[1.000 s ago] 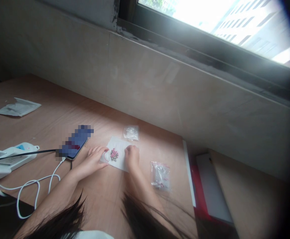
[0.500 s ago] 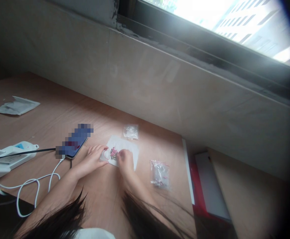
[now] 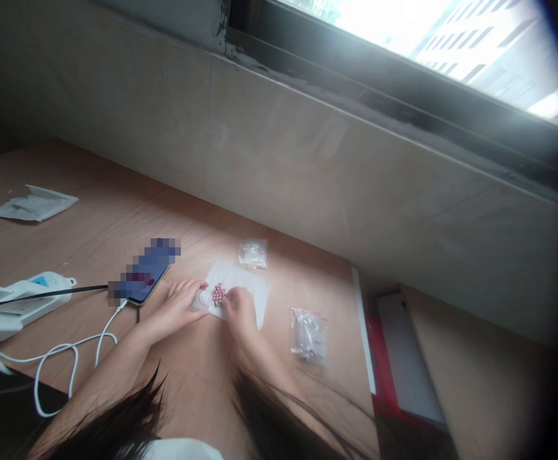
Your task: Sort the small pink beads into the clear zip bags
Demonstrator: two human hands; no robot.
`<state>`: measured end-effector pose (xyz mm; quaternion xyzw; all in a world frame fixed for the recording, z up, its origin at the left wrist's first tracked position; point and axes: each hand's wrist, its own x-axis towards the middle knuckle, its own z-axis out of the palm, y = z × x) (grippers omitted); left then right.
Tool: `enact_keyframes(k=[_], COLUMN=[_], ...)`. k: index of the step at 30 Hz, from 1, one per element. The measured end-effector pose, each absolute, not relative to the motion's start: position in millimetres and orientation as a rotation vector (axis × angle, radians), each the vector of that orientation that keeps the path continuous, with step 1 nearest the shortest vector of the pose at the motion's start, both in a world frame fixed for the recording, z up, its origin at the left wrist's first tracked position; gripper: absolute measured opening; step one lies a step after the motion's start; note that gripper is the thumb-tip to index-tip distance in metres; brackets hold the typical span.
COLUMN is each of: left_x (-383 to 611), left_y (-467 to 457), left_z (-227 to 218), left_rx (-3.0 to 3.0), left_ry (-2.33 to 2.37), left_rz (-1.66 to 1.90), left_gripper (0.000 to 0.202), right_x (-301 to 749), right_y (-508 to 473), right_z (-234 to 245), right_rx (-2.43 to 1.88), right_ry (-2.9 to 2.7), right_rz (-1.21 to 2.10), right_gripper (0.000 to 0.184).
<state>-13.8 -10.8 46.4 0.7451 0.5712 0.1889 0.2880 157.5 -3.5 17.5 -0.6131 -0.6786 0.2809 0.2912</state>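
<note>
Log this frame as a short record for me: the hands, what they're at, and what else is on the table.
Left hand: on the paper, just left of the beads
Right hand: fingers at the beads
Held item: pink beads, small, hard to make out
Under them: paper sheet
Beside the paper: zip bags, phone
Rest: power strip, white cable, folded packet
Surface: table
</note>
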Motion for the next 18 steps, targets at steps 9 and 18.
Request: enact_keyframes(k=[9,18], left_x=[-14,-7], left_y=[-12,-14], left_z=[45,45], left_rx=[1.987,1.914], left_ry=[1.518,1.465], left_rz=[0.501,0.579], left_gripper=[0.04,0.04], right_x=[157,150], right_y=[-21,-16], right_z=[12,46], right_rx=[-1.639,-1.585], right_ry=[-1.984,-1.739], right_rz=[0.643,0.843], right_gripper=[0.01,0.009])
